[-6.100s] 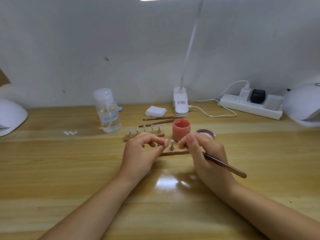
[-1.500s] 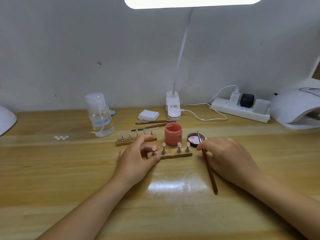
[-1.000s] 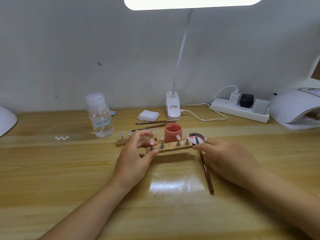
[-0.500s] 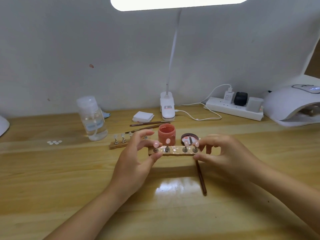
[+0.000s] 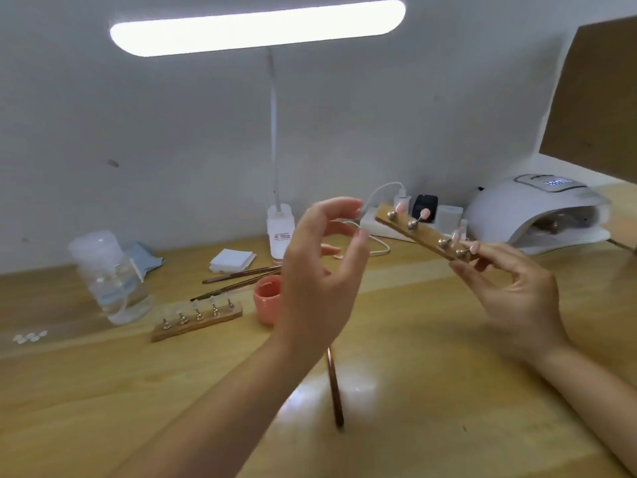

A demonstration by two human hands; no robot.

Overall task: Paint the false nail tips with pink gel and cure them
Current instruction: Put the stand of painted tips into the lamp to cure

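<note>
My right hand (image 5: 517, 291) pinches the near end of a wooden strip (image 5: 425, 236) that carries several metal pegs with pink-painted nail tips, lifted off the desk and slanted toward the white curing lamp (image 5: 537, 212) at the right. My left hand (image 5: 320, 270) hovers in the air beside the strip's far end, fingers loosely curled, holding nothing. A second wooden strip (image 5: 196, 322) with clear tips lies on the desk at left. The pink gel pot (image 5: 267, 298) stands behind my left hand, partly hidden. A brush (image 5: 334, 391) lies on the desk below my left wrist.
A clear pump bottle (image 5: 110, 277) stands at left, with small white dots (image 5: 29, 337) near it. Two more brushes (image 5: 241, 276), white pads (image 5: 231, 260), a desk lamp base (image 5: 281, 232) and a power strip (image 5: 427, 215) line the back. A brown board (image 5: 596, 98) leans at the right.
The strip with painted tips has been lifted from the desk and carried up and right toward the curing lamp. My left hand has let go of it; my right hand alone holds it.
</note>
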